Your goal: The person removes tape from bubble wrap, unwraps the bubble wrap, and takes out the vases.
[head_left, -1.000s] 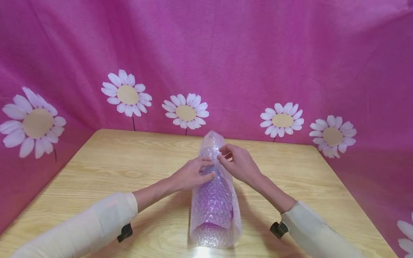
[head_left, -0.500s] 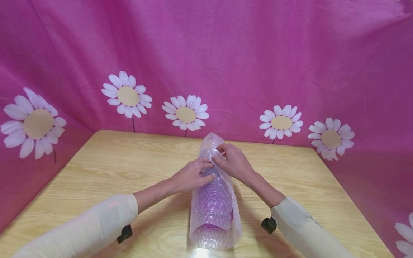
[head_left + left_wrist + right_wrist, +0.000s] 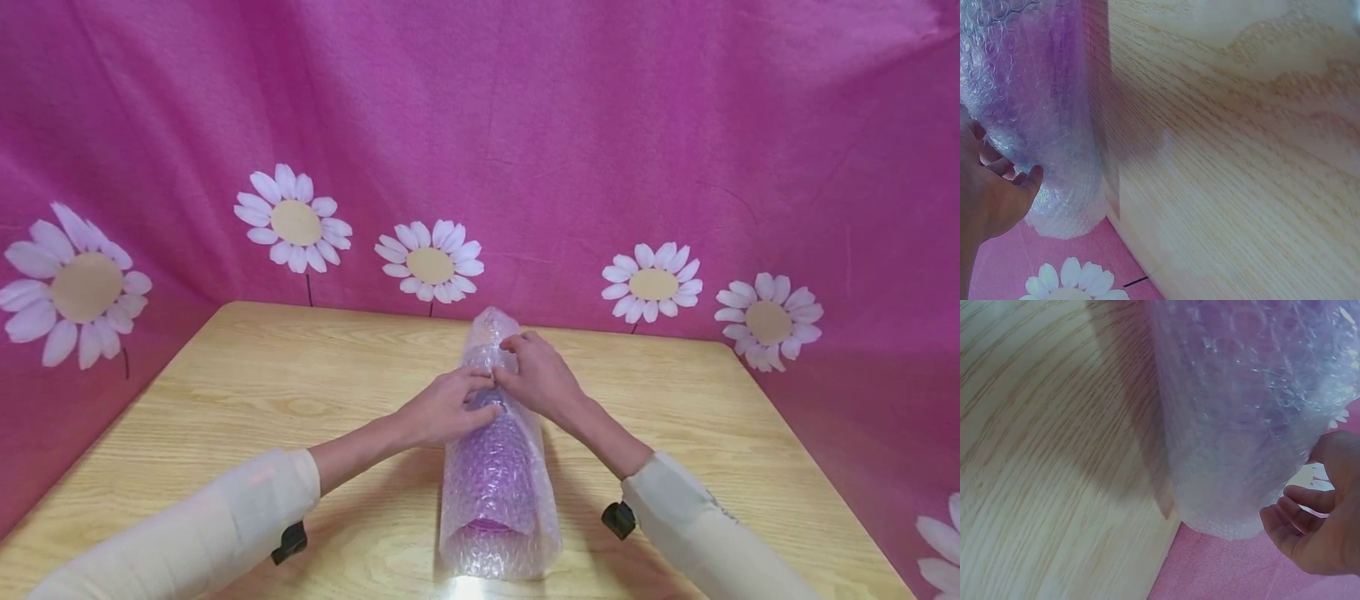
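Note:
A long roll of bubble wrap [image 3: 495, 492] lies on the table, pointing away from me. A purple, roughly cylindrical thing shows blurred through its layers; its kind is hidden. Resting on the roll from the left is my left hand [image 3: 447, 406], its fingers laid over the top and its thumb [image 3: 1034, 179] along the side. My right hand [image 3: 543, 379] touches the upper right of the roll. Its thumb is close to the left fingertips, and a gap separates thumb and forefinger. In the right wrist view, the other fingers [image 3: 1282, 531] hang loosely bent beside the wrap.
The wooden table [image 3: 300, 358] has its far edge just behind the roll. A pink cloth [image 3: 525, 167] printed with white daisies hangs around its back and sides. A small black device [image 3: 618, 519] is strapped under the right sleeve, another [image 3: 289, 542] under the left.
My right hand has shifted left onto the top of the roll, its thumb coming closer to the left fingertips. The left hand and the roll have hardly moved.

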Demonstrator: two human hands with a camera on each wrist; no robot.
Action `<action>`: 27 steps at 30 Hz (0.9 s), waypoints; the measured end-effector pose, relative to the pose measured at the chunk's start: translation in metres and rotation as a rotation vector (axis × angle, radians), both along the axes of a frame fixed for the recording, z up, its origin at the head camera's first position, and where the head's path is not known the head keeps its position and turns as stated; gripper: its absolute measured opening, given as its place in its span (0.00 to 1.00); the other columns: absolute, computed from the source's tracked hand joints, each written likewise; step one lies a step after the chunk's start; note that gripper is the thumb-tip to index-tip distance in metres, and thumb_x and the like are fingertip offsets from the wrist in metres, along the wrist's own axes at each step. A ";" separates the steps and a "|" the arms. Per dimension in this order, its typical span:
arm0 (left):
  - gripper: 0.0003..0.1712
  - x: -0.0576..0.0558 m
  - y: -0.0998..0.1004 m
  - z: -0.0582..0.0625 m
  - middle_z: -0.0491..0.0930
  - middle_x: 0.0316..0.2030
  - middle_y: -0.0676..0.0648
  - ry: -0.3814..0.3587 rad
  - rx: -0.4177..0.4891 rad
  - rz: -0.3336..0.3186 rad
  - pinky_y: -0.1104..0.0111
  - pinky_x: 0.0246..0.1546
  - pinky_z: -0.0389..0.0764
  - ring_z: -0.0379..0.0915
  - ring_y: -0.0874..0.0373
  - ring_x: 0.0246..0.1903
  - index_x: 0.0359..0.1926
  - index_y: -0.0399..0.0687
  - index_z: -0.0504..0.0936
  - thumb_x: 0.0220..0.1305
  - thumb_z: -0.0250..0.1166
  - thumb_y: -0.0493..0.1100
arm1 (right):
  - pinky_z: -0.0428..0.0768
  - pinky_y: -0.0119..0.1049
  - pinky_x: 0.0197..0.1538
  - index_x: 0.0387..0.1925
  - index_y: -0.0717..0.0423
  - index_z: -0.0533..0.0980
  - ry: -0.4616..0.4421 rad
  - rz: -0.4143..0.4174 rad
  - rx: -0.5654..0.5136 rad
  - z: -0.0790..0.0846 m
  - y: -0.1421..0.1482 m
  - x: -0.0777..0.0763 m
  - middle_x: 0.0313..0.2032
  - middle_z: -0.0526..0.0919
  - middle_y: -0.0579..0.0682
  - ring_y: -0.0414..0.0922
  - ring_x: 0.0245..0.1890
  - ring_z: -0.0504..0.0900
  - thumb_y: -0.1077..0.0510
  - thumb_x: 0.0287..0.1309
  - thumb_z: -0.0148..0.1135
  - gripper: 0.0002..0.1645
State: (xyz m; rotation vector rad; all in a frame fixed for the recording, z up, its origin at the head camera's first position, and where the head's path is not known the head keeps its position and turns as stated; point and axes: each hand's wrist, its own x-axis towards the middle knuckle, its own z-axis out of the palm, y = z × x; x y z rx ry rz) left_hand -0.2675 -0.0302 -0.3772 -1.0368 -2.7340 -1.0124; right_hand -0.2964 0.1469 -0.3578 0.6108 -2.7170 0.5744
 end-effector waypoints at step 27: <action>0.28 -0.002 0.001 -0.002 0.71 0.56 0.44 -0.002 0.015 -0.019 0.64 0.57 0.66 0.64 0.54 0.58 0.56 0.38 0.74 0.59 0.60 0.50 | 0.77 0.40 0.25 0.29 0.58 0.77 0.291 0.047 0.150 -0.008 -0.001 -0.005 0.26 0.76 0.50 0.46 0.22 0.76 0.61 0.47 0.61 0.05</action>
